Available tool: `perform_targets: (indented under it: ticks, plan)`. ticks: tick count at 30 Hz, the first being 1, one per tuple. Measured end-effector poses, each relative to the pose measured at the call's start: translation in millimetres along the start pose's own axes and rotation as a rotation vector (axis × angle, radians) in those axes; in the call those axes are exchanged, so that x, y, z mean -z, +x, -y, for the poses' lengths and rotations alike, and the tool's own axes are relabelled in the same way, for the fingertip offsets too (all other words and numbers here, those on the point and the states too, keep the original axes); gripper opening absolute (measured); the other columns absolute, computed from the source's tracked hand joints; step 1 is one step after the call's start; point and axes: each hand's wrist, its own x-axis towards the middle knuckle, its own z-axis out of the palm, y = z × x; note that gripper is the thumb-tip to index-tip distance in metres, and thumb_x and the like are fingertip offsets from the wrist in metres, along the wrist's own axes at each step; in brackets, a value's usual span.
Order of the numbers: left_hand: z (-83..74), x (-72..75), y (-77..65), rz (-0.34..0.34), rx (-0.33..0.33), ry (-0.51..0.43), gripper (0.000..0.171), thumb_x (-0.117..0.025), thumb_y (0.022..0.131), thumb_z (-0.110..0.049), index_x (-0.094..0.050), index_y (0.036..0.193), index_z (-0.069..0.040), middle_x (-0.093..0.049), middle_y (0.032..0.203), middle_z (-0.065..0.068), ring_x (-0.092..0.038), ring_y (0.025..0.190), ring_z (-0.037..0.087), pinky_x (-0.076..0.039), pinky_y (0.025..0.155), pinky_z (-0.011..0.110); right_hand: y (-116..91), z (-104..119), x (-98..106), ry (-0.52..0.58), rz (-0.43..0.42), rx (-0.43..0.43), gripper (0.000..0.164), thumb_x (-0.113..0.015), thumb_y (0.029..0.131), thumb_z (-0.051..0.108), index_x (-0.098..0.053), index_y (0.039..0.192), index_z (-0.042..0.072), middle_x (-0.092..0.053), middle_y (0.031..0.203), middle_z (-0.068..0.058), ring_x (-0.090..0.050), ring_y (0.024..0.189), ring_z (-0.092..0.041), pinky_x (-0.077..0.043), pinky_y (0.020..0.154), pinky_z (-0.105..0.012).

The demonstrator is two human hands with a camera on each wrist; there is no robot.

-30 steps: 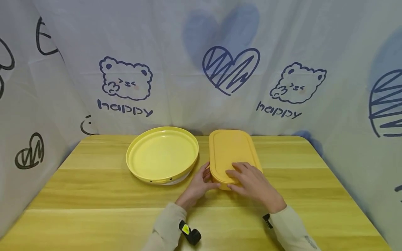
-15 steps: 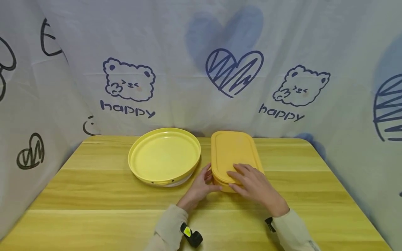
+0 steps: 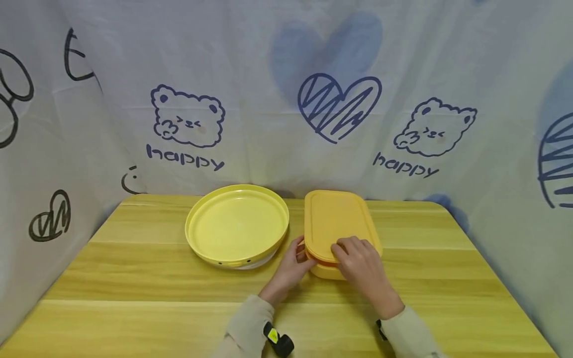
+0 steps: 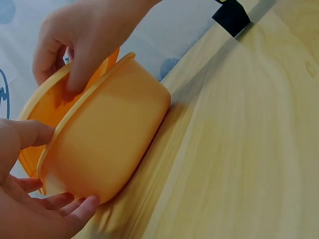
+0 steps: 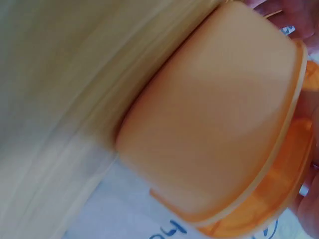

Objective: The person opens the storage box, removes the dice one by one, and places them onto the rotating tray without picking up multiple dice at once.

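An orange-yellow rectangular food container stands on the table, its matching lid raised along the near edge. At the near left corner, my left hand grips the container, thumb at the rim and fingers against the outer wall. My right hand pinches the lid's near edge, with the thumb under it in the left wrist view. A gap shows between lid and container rim in both wrist views. Whatever the container may hold is hidden.
To the left of the container stands a round yellow tray-like dish with small face markings and a white underside. A white curtain with blue drawings hangs behind the wooden table.
The right fingers have gone from resting on top of the lid to pinching its near edge. That edge has risen off the container. The left hand has stayed at the corner.
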Motion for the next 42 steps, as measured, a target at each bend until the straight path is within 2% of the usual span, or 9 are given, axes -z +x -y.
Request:
perform_targets:
  ticks: [2,4,6,8,14,21,28,36,42]
  plan:
    - [-0.8,0.1,0.1,0.003,-0.002,-0.001,0.071,-0.062,0.090,0.000,-0.022,0.147,0.007,-0.038,0.141,0.031,-0.041,0.129,0.042,-0.038,0.101,0.048,1.3,3.4,-0.8,-0.016,-0.004,-0.035,0.005,-0.064,0.085,-0.005,-0.062,0.086,-0.001,-0.063,0.084,-0.016,-0.060,0.071,-0.030,-0.048,0.057,-0.039]
    - [-1.2,0.6,0.1,0.007,-0.007,-0.003,0.070,-0.062,0.091,0.000,-0.021,0.148,0.007,-0.038,0.141,0.031,-0.041,0.129,0.042,-0.038,0.101,0.048,2.3,5.8,-2.6,-0.037,-0.021,-0.056,0.018,-0.049,0.095,-0.002,-0.061,0.082,-0.002,-0.062,0.081,-0.016,-0.059,0.068,-0.030,-0.047,0.055,-0.038]
    - [-0.8,0.9,0.1,0.010,-0.009,0.002,0.070,-0.062,0.091,0.001,-0.022,0.148,0.007,-0.038,0.141,0.030,-0.042,0.129,0.042,-0.039,0.100,0.047,2.6,6.8,-5.1,-0.055,-0.059,-0.066,0.031,-0.037,0.099,-0.001,-0.060,0.077,-0.003,-0.060,0.077,-0.017,-0.056,0.063,-0.029,-0.045,0.051,-0.036]
    - [0.7,0.7,0.1,0.015,-0.017,0.003,0.071,-0.063,0.090,0.001,-0.022,0.147,0.008,-0.039,0.141,0.031,-0.042,0.128,0.042,-0.040,0.099,0.046,2.2,6.9,-6.8,-0.066,-0.099,-0.078,0.029,-0.040,0.097,-0.006,-0.059,0.074,-0.004,-0.059,0.075,-0.017,-0.054,0.059,-0.029,-0.042,0.047,-0.035]
    - [6.1,-1.9,-0.1,0.024,-0.038,-0.012,0.069,-0.064,0.089,0.001,-0.025,0.146,0.007,-0.040,0.140,0.031,-0.044,0.127,0.042,-0.041,0.098,0.046,-0.2,4.1,-5.5,-0.051,-0.151,-0.116,0.016,-0.057,0.076,-0.019,-0.057,0.071,-0.004,-0.057,0.072,-0.017,-0.052,0.055,-0.030,-0.039,0.042,-0.034]
    - [11.5,-4.0,0.0,0.015,-0.032,-0.025,0.071,-0.065,0.090,-0.002,-0.024,0.146,0.007,-0.040,0.140,0.031,-0.043,0.127,0.042,-0.040,0.099,0.046,-0.5,-2.2,2.8,-0.023,-0.231,-0.178,0.017,-0.046,0.082,-0.013,-0.057,0.076,-0.002,-0.059,0.074,-0.016,-0.057,0.060,-0.031,-0.045,0.045,-0.038]
    - [12.2,-3.4,-0.1,0.022,-0.022,-0.038,0.070,-0.064,0.091,-0.003,-0.024,0.147,0.006,-0.037,0.142,0.032,-0.042,0.128,0.043,-0.039,0.100,0.046,-2.1,-17.2,12.2,0.054,-0.340,-0.272,0.024,-0.063,0.063,-0.017,-0.062,0.082,-0.003,-0.063,0.078,-0.016,-0.062,0.066,-0.034,-0.050,0.051,-0.045]
    - [8.3,-2.1,-1.0,0.011,-0.019,-0.011,0.069,-0.065,0.090,-0.004,-0.025,0.147,0.007,-0.038,0.142,0.031,-0.042,0.127,0.043,-0.040,0.099,0.046,-2.1,-28.0,14.8,0.073,-0.484,-0.384,0.026,-0.074,0.062,-0.017,-0.065,0.083,-0.004,-0.067,0.079,-0.017,-0.063,0.065,-0.034,-0.050,0.054,-0.045]
    - [4.6,-2.6,-2.5,0.008,0.008,0.010,0.071,-0.064,0.091,-0.005,-0.024,0.148,0.006,-0.037,0.143,0.030,-0.041,0.128,0.042,-0.039,0.100,0.046,-4.2,-37.6,22.3,0.085,-0.566,-0.521,0.016,-0.072,0.069,-0.014,-0.066,0.081,-0.006,-0.067,0.075,-0.017,-0.061,0.060,-0.032,-0.044,0.054,-0.041]
